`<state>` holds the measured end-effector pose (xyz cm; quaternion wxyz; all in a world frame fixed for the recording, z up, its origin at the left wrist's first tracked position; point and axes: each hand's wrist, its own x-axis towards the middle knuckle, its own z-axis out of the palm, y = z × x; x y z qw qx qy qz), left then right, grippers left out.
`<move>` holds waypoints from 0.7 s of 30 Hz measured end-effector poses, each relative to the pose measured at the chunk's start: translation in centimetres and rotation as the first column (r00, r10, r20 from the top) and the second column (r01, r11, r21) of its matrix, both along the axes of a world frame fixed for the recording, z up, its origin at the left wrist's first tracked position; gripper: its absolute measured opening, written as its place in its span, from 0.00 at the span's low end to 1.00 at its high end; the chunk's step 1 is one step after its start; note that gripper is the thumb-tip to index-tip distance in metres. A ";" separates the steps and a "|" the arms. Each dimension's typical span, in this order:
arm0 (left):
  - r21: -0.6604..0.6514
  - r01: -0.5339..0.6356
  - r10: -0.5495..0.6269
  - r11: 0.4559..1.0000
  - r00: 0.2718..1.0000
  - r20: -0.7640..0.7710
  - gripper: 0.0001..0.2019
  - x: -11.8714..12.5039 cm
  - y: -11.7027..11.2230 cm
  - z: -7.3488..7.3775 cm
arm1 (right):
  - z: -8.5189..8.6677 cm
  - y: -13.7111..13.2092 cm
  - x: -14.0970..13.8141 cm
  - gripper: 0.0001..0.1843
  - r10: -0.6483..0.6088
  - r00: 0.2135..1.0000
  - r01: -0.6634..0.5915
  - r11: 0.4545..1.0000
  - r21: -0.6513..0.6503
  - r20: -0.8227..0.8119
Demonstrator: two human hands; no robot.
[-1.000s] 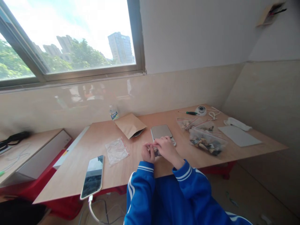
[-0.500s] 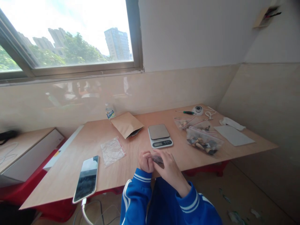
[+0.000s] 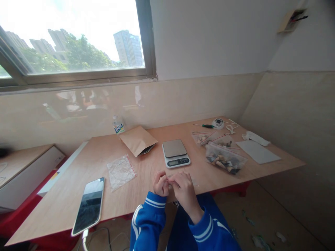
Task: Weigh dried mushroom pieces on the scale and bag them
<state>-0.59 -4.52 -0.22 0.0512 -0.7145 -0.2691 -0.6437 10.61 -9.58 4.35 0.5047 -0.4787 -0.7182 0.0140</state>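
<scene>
My left hand (image 3: 161, 183) is closed, fingertips pinched, at the table's front edge. My right hand (image 3: 184, 191) meets it there, its fingers closed too. Between and beyond them shows a bit of clear plastic, apparently a small bag (image 3: 194, 182), mostly hidden by the right hand. Just past my hands stands a white kitchen scale (image 3: 175, 149) with a metal plate that bears nothing. To the left lies a clear zip bag (image 3: 120, 172) with a red seal line, flat on the table. A brown paper pouch (image 3: 138, 139) rests behind it, its mouth toward me.
Several zip bags of dried pieces (image 3: 225, 158) lie at the right, near a white sheet (image 3: 258, 151). Behind them are a green-handled screwdriver (image 3: 208, 126) and a small white camera (image 3: 218, 123). A cabled phone (image 3: 89, 205) and a bottle (image 3: 118, 124) stand left.
The right hand's fingers have drawn in and closed toward the left hand, hiding most of the clear plastic that showed between them. The whole view has shifted slightly.
</scene>
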 end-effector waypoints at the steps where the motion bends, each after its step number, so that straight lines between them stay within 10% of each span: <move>1: 0.002 -0.005 0.005 1.000 1.000 0.000 0.10 0.0 0.1 0.0 | 0.0 0.1 -0.1 0.14 -0.008 1.000 0.008 1.000 0.014 -0.007; 12: -0.108 -0.062 0.072 0.992 0.993 0.089 0.08 -0.5 -0.1 -0.9 | -1.2 0.9 0.5 0.11 -0.009 0.994 -0.010 0.983 -0.181 -0.106; 21: -0.168 -0.053 0.058 0.984 0.998 0.026 0.07 -0.6 0.2 -1.3 | -1.4 1.4 2.2 0.18 -0.010 1.000 0.009 0.997 -0.082 -0.018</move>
